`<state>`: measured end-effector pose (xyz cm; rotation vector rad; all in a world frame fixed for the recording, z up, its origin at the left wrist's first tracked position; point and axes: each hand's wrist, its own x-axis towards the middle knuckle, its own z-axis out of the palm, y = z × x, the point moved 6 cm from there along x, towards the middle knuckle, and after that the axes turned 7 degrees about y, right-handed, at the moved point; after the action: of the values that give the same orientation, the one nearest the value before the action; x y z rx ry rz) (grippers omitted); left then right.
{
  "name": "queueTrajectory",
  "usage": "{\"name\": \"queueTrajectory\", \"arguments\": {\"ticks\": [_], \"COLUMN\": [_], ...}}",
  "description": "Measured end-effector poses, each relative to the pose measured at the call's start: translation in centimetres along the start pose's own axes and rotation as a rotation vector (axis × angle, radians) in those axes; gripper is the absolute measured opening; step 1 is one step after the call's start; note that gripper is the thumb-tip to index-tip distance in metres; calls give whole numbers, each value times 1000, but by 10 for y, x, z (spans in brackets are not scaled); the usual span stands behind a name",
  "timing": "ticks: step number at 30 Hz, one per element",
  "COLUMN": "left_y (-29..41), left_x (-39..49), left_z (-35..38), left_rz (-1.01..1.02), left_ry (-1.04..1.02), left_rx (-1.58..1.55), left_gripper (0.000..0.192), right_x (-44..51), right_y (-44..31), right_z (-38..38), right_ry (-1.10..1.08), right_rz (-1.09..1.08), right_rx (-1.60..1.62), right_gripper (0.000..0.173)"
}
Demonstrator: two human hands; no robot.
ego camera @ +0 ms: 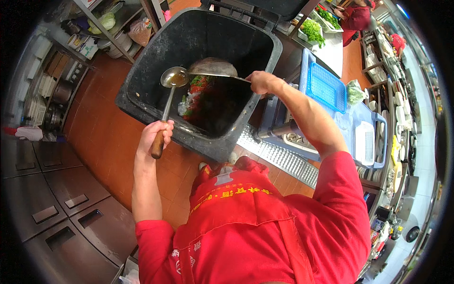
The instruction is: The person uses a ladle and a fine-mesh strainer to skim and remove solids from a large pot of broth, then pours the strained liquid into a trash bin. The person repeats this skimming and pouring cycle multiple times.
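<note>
My left hand (152, 136) is closed around the wooden handle of a metal ladle (175, 77). The ladle's bowl is over the bin and has some brownish liquid in it. With my right hand (264, 83) I grip the edge or handle of a round metal pan, perhaps a wok (212, 66), whose exact grip point is hidden by my fingers. The pan is tilted steeply inside the mouth of a large black wheeled bin (276, 48). Red and green food waste (197, 92) and some clear plastic lie in the bin below. The bin's lid is swung back.
Right of the bin is a blue-grey cart (349, 122) with a blue plastic basket (326, 87), a white basket (365, 143) and a bag of greens (355, 93). Steel drawers (42, 198) line the left. A metal grating (283, 158) crosses the tiled floor. People in red work farther back.
</note>
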<state>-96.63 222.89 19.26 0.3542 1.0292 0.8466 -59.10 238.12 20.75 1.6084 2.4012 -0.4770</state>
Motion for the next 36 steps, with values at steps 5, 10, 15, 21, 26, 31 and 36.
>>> {"name": "queueTrajectory", "arguments": {"ticks": [5,10,15,21,26,31,36], "left_y": [-6,-6,-6,-11,-14,-8,0], "left_x": [-5,-8,-10,-7,-9,-16,-11], "left_z": [-6,3,12,27,26,27,32], "left_rz": [-11,21,-35,192,343,429,352], "left_ry": [75,62,90,269,514,513,325], "left_rx": [-24,74,-1,700,1108,981,556], "left_gripper": [24,22,18,17,33,30,14], "right_x": [-2,1,-1,15,8,-6,-19], "right_y": [-5,-18,7,28,27,28,19], "right_z": [-9,7,-6,29,27,8,-17], "right_ry": [166,-20,124,-75,15,34,305], "right_rz": [24,170,242,486,426,392,103], "right_rx": [126,160,419,1030,892,892,471], "right_gripper": [51,48,46,4,4,10,33]}}
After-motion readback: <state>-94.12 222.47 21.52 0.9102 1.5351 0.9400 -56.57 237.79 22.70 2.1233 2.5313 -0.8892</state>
